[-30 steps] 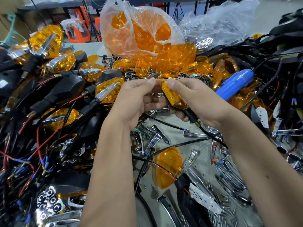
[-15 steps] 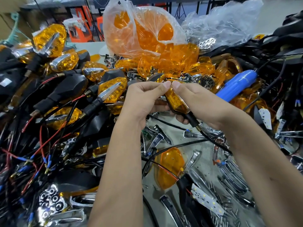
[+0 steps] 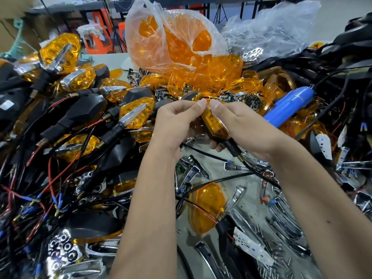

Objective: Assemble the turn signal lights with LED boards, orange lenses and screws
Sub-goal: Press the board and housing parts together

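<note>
Both hands hold one turn signal light [image 3: 215,125] above the bench: a black housing with an orange lens on top and a black stalk and wire trailing down right. My left hand [image 3: 175,121] grips its left side, thumb tip on the lens's far end. My right hand [image 3: 241,125] grips the right side, thumb tip beside the left one, fingers curled under the housing. A loose orange lens [image 3: 207,206] lies on the bench below. A white LED board [image 3: 251,248] lies at lower right, with small screws [image 3: 281,256] scattered around it.
Finished lights [image 3: 132,115] and wires pile up on the left. A plastic bag of orange lenses [image 3: 171,41] stands behind. A blue electric screwdriver [image 3: 289,107] lies at right. Chrome trim pieces [image 3: 235,198] litter the bench.
Both hands with the light have stayed together and shifted slightly; the thumbs have closed in on the lens's far end.
</note>
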`<state>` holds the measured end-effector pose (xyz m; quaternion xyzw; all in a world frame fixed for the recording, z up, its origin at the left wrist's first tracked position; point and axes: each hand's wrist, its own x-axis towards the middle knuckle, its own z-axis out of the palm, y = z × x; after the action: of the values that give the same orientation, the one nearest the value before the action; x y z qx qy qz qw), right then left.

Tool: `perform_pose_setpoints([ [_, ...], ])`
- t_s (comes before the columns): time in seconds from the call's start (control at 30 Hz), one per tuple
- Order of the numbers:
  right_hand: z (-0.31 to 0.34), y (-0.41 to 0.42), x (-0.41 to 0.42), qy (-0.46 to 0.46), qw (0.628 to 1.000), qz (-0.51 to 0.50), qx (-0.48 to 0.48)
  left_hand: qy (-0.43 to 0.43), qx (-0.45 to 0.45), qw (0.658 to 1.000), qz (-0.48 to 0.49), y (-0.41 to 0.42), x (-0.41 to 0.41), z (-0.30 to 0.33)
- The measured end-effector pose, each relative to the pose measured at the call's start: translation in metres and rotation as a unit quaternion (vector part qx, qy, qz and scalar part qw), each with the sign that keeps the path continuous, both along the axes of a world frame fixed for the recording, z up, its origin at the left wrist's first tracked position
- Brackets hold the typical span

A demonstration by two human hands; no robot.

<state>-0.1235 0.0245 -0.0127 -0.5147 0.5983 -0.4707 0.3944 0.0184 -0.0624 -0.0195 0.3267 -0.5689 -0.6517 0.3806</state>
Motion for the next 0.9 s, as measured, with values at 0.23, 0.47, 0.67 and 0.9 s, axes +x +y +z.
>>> perform_pose_setpoints([
  [0.23,-0.002,-0.001,-0.005,0.081,0.986,-0.09,-0.112,0.069,-0.005,0.997,-0.037,0.002,-0.002,-0.001],
  [0.47,0.002,0.007,-0.011,0.142,0.977,-0.076,-0.138,0.149,-0.02,0.987,-0.064,0.0,0.002,-0.002],
  [0.67,0.004,0.008,-0.013,0.119,0.972,-0.057,-0.194,0.188,-0.063,0.978,-0.067,-0.002,0.003,-0.002],
  [0.9,0.002,0.006,-0.011,0.0,0.993,-0.02,-0.113,0.096,-0.09,0.991,0.035,0.002,-0.008,-0.003],
])
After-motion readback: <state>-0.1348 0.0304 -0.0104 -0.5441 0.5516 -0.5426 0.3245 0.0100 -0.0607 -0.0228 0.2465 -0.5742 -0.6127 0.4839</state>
